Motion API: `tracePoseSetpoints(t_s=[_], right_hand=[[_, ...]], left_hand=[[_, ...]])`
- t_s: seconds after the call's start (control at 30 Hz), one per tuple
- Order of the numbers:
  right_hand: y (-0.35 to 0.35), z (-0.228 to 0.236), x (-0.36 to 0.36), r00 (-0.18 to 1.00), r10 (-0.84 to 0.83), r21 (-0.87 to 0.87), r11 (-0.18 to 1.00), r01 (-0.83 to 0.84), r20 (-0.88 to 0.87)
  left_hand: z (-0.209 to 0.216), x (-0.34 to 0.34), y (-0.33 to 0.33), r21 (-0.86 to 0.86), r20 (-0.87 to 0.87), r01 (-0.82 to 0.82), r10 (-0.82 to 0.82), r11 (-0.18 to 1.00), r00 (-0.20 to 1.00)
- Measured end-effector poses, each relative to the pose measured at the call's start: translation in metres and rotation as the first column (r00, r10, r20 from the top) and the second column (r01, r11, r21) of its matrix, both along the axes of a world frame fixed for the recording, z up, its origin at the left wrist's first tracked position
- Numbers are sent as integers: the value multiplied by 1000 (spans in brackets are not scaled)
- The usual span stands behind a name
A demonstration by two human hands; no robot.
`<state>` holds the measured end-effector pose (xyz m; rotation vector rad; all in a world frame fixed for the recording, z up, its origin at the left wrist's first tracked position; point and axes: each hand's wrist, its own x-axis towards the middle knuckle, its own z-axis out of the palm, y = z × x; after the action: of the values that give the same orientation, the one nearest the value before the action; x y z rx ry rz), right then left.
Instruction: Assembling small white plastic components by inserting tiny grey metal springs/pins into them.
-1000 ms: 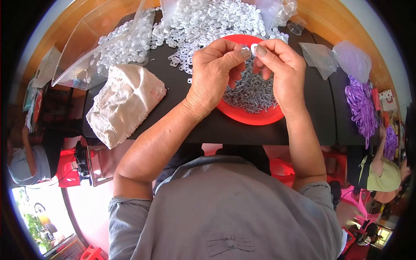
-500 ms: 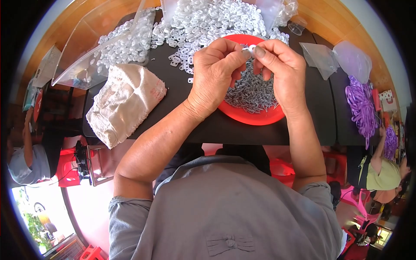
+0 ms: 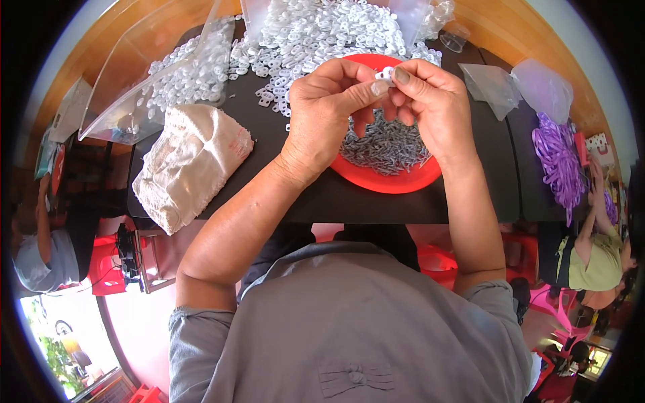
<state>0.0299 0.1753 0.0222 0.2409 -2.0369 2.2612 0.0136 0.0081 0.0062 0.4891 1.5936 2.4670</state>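
A small white plastic piece with holes (image 3: 385, 73) is pinched between the fingertips of both hands. My left hand (image 3: 326, 111) grips it from the left with thumb and forefinger, and my right hand (image 3: 437, 104) holds it from the right. Whether a screw is in the piece is hidden by the fingers. Directly below the hands, a red basin (image 3: 366, 180) holds many small grey screws (image 3: 386, 148). Beyond it a large heap of similar white plastic pieces (image 3: 329, 33) is spread over the dark table (image 3: 269, 195).
At the left lie a cream cloth bag (image 3: 191, 161) and a tilted clear plastic bin (image 3: 111, 121) with white pieces. Plastic bags (image 3: 494, 87), a clear cup (image 3: 454, 40) and purple ribbon (image 3: 559, 161) are on the right. Other people (image 3: 591, 258) sit at both sides.
Both hands have shifted slightly left, still together over the basin. The fingers have turned a little, so more of the white piece shows between them.
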Motion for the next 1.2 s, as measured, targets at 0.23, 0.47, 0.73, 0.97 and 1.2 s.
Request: tracePoseSetpoints(t_s=[0.23, 0.47, 0.73, 0.97, 1.2], right_hand=[[8, 1, -2, 993, 113, 20, 993, -113, 25], [7, 3, 0, 984, 145, -53, 989, -140, 105], [6, 6, 3, 982, 155, -31, 988, -153, 104], [7, 3, 4, 954, 265, -94, 963, -253, 144], [6, 3, 7, 931, 340, -118, 938, -326, 130]], left_hand=[[1, -2, 0, 30, -33, 64, -63, 997, 997], [0, -3, -3, 43, -32, 123, -122, 991, 992], [2, -1, -2, -30, -149, 69, -73, 997, 986], [5, 3, -6, -105, -161, 46, -62, 993, 985], [3, 5, -8, -71, -161, 82, -92, 994, 983]])
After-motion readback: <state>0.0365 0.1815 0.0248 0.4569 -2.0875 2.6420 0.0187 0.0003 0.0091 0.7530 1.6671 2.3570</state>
